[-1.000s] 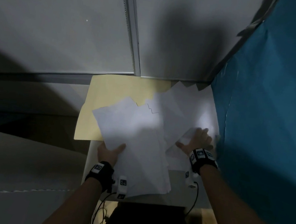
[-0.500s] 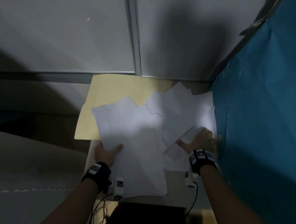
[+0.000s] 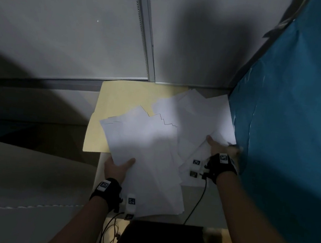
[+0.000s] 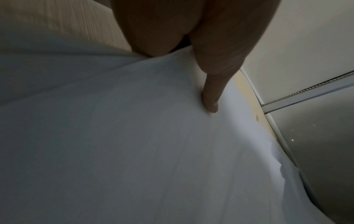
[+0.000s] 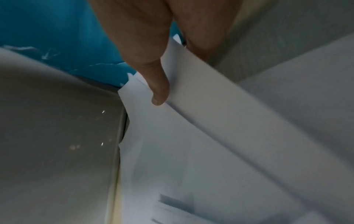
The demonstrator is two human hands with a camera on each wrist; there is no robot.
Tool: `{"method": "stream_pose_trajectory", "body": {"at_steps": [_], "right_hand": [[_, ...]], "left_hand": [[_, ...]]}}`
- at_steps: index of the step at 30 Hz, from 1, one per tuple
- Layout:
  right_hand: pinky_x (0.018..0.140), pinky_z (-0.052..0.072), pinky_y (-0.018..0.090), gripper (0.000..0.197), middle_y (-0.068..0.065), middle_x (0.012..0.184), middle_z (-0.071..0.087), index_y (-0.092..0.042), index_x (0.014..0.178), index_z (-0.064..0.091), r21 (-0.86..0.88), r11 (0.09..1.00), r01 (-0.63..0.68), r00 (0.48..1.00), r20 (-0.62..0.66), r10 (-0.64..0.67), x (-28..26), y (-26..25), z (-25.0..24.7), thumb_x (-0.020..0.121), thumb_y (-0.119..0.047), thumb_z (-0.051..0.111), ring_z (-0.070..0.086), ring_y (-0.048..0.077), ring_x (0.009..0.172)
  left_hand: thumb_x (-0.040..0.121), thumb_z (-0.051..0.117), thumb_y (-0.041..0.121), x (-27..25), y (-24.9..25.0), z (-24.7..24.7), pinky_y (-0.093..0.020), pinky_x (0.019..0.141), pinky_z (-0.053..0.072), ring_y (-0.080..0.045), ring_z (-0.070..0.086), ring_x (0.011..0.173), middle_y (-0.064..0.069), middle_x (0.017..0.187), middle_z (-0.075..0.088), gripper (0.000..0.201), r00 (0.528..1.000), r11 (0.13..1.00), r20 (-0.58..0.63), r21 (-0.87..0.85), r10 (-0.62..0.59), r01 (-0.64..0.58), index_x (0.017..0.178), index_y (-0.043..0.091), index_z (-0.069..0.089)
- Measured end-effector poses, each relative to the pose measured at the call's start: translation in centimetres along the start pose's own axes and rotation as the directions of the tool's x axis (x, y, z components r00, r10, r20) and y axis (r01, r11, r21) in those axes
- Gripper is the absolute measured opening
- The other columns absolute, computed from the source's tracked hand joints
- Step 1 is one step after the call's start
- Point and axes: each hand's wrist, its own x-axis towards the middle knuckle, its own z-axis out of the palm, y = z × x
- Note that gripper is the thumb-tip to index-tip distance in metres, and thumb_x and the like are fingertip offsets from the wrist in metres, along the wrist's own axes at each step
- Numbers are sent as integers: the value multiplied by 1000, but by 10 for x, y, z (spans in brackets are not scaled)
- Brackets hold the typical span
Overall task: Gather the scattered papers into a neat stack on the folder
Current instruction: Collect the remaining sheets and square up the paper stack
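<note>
A yellow folder (image 3: 122, 101) lies at the back left of the small desk, half covered by white sheets. My left hand (image 3: 120, 165) grips the near left edge of a fanned pile of papers (image 3: 147, 159), thumb on top; the left wrist view shows the thumb (image 4: 210, 98) pressing the paper (image 4: 134, 144). My right hand (image 3: 217, 146) pinches sheets of the right-hand pile (image 3: 199, 121) beside the blue sheet. In the right wrist view a sheet (image 5: 220, 98) runs between the thumb (image 5: 158, 91) and the hidden fingers.
A blue sheet (image 3: 293, 135) hangs close along the right. Grey partition panels (image 3: 66, 32) with a metal post (image 3: 144, 40) stand behind. A bare strip of desk (image 3: 210, 205) with a black cable (image 3: 198, 202) lies near me, and a dark object (image 3: 163, 240) sits below its front edge.
My right hand went from lying flat on the right pile to pinching its sheets with the thumb on top, and the pile shifted. The left hand drew its pile slightly nearer.
</note>
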Motion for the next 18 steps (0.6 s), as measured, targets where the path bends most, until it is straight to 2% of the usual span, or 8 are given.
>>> {"method": "stream_pose_trajectory", "body": {"at_steps": [2, 4, 7, 10, 12, 14, 16, 18], "right_hand": [[99, 47, 32, 77, 4, 127, 58, -9, 130, 52, 29, 1000, 4, 1000, 0, -4, 7, -7, 7, 70, -41, 89, 60, 27, 111], [94, 42, 23, 56, 3, 134, 56, -8, 133, 54, 67, 998, 17, 1000, 13, -18, 8, -9, 10, 86, -27, 79, 59, 25, 115], [87, 51, 29, 33, 5, 114, 67, -7, 116, 65, -54, 958, 280, 957, -67, -283, -3, -15, 6, 92, -29, 70, 65, 24, 100], [83, 57, 38, 29, 8, 106, 71, -17, 119, 61, -75, 809, 584, 810, -15, -586, -17, -21, -2, 95, -32, 65, 67, 26, 93], [77, 57, 35, 23, 7, 102, 71, -15, 116, 57, -76, 699, 711, 701, 0, -713, -31, -36, -13, 99, -30, 61, 66, 22, 87], [86, 56, 32, 32, 5, 106, 70, -7, 116, 59, -57, 579, 813, 577, -52, -815, -47, -58, -25, 101, -35, 59, 65, 21, 92], [97, 44, 10, 39, 7, 112, 68, 1, 116, 64, -91, 452, 887, 444, -96, -891, -66, -81, -38, 103, -35, 57, 63, 20, 98], [85, 25, -11, 28, 15, 102, 71, 6, 112, 68, -102, 350, 931, 338, -118, -934, -83, -104, -51, 104, -18, 58, 57, 18, 93]], "left_hand": [[75, 98, 10, 0, -1, 0, -43, 83, 60, -35, 77, 99, -15, 107, 79, 46, 1000, 1000, 0, 1, 3, -3, 115, 5, 77], [75, 98, 11, -1, 0, 0, -43, 83, 60, -35, 77, 101, -15, 107, 79, 45, 1000, 1000, 4, 3, 11, -11, 115, 6, 77], [71, 100, 12, -6, 7, 2, -37, 77, 61, -31, 78, 99, -9, 108, 80, 49, 999, 999, 34, 8, 42, -43, 114, 7, 76], [62, 104, 4, -10, 8, 4, -30, 70, 64, -23, 77, 100, -2, 113, 79, 73, 984, 992, 139, 43, 111, -118, 127, 10, 70], [61, 104, 9, -9, 8, 5, -43, 80, 64, -27, 74, 109, -1, 121, 76, 84, 975, 987, 189, 86, 117, -135, 136, 15, 65], [56, 102, 25, -12, 10, 7, -55, 90, 61, -32, 70, 117, 2, 125, 73, 90, 968, 975, 204, 134, 150, -179, 136, 24, 61], [56, 101, 30, -15, 13, 10, -55, 99, 58, -30, 64, 127, 0, 139, 66, 104, 961, 958, 200, 171, 193, -228, 147, 30, 51], [66, 101, 13, -21, 17, 12, -31, 106, 53, -9, 51, 140, 10, 163, 44, 127, 943, 943, 204, 154, 262, -295, 167, 35, 27]]}}
